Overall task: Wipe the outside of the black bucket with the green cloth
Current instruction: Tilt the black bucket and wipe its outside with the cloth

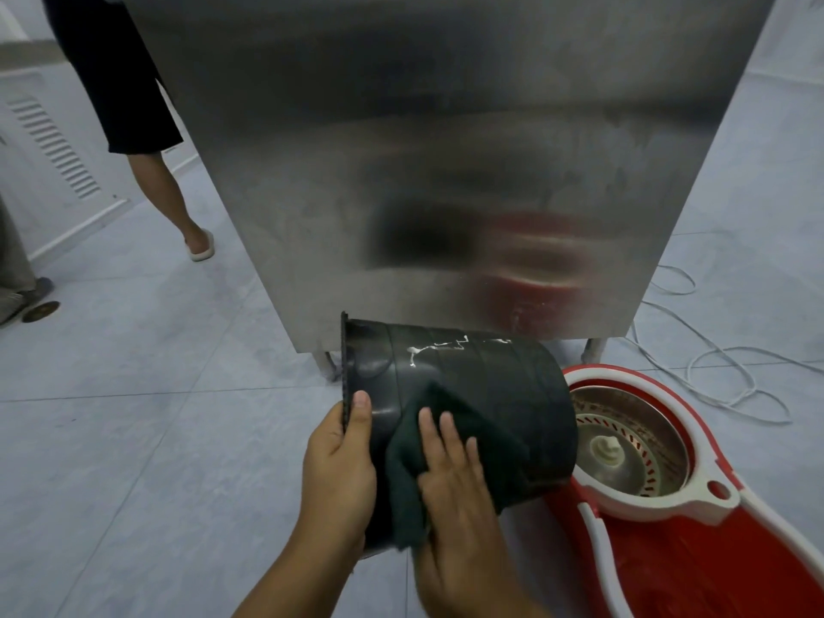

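Note:
The black bucket [481, 381] is held on its side above the floor, its rim to the left and its base to the right. A thin white streak runs across its upper wall. My left hand [339, 466] grips the rim, thumb over the edge. The dark green cloth [472, 439] lies draped over the bucket's near wall. My right hand [455, 479] presses flat on the cloth with fingers spread, thumb tucked under a fold.
A red and white spin mop bucket [669, 506] stands on the floor just right of the black bucket. A steel cabinet [446, 149] on short legs rises right behind. White cable [713, 363] coils at right. A person's legs [174, 194] stand at back left.

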